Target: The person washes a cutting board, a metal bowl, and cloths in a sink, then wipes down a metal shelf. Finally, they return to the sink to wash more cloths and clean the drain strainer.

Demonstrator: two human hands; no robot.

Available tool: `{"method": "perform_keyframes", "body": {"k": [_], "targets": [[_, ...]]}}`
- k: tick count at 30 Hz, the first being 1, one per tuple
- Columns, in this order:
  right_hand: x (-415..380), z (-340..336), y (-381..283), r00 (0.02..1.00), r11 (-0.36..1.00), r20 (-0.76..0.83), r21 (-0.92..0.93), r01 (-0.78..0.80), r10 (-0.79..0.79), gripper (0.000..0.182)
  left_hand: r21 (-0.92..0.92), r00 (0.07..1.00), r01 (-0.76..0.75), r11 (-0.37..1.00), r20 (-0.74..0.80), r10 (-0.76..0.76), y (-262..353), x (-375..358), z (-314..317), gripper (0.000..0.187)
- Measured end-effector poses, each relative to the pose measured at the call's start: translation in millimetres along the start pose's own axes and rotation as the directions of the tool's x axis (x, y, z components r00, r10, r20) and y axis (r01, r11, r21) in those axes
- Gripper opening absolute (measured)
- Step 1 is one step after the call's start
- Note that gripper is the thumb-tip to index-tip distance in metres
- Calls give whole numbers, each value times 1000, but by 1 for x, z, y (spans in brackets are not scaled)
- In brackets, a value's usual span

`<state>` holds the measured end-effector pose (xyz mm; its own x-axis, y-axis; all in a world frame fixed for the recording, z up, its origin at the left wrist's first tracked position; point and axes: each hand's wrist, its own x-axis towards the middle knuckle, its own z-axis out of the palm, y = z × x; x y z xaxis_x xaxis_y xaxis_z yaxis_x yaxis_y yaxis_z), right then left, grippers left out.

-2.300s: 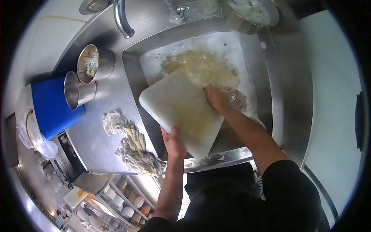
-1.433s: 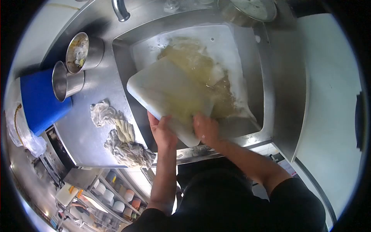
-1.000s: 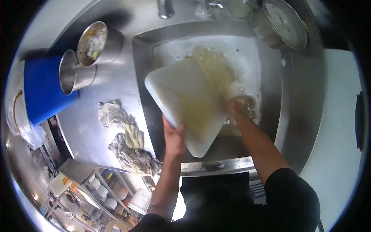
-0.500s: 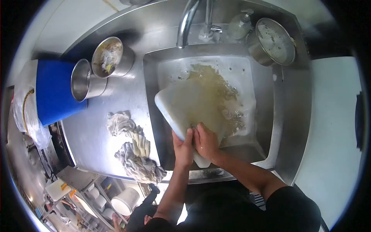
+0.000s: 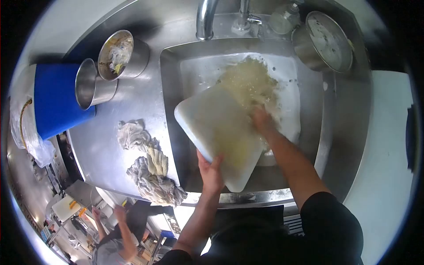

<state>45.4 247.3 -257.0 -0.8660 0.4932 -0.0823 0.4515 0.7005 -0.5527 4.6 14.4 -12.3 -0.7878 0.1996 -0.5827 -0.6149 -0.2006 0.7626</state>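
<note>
A white rectangular tub (image 5: pixel 212 119) holding cloudy yellowish water is tilted over the sink (image 5: pixel 172 79). My left hand (image 5: pixel 210 173) grips its near left edge, thumb on top. Over the tub's right side is my right hand (image 5: pixel 261 118), blurred and partly wet, so its fingers and anything in them cannot be made out. Yellowish liquid and foam (image 5: pixel 249 77) spread across the sink bottom beyond the tub.
Crumpled cloths (image 5: pixel 152 176) lie on the left counter. Metal pots (image 5: pixel 138 59) stand beside a blue box (image 5: pixel 59 99). The faucet (image 5: pixel 205 22), a soap bottle (image 5: pixel 282 21) and another pot (image 5: pixel 309 48) are behind. A person (image 5: pixel 117 238) is at lower left.
My right hand has left the tub's near edge and moved forward and right. The tub shows more of its surface, and the yellowish patch in the sink has changed shape. The other person has come further into view.
</note>
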Motion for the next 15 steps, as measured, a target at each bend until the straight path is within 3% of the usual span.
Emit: {"method": "perform_keyframes", "body": {"k": [1, 3, 5, 9, 12, 15], "targets": [[-8, -15, -9, 999, 998, -13, 17, 53, -53, 22, 4, 1000, -7, 1000, -17, 7, -4, -3, 4, 70], [-14, -41, -37, 952, 966, 169, 5, -259, 254, 19, -44, 999, -36, 998, -13, 35, -3, -8, 21, 70], [-60, -58, -79, 959, 958, 121, 100, -269, 257, 18, -44, 1000, -19, 999, 7, 19, 7, -15, 36, 65], [-103, -160, -203, 954, 921, 246, 305, -243, 170, 22, -64, 997, 46, 997, 61, -42, 4, -17, 27, 63], [-89, -162, -222, 983, 879, 176, 462, -121, 43, 22, -169, 994, 108, 980, 37, -104, 21, -17, 31, 65], [-36, -134, -222, 981, 849, 69, 514, 122, -183, 22, -224, 988, 152, 963, 41, -147, 24, -11, 23, 76]]}}
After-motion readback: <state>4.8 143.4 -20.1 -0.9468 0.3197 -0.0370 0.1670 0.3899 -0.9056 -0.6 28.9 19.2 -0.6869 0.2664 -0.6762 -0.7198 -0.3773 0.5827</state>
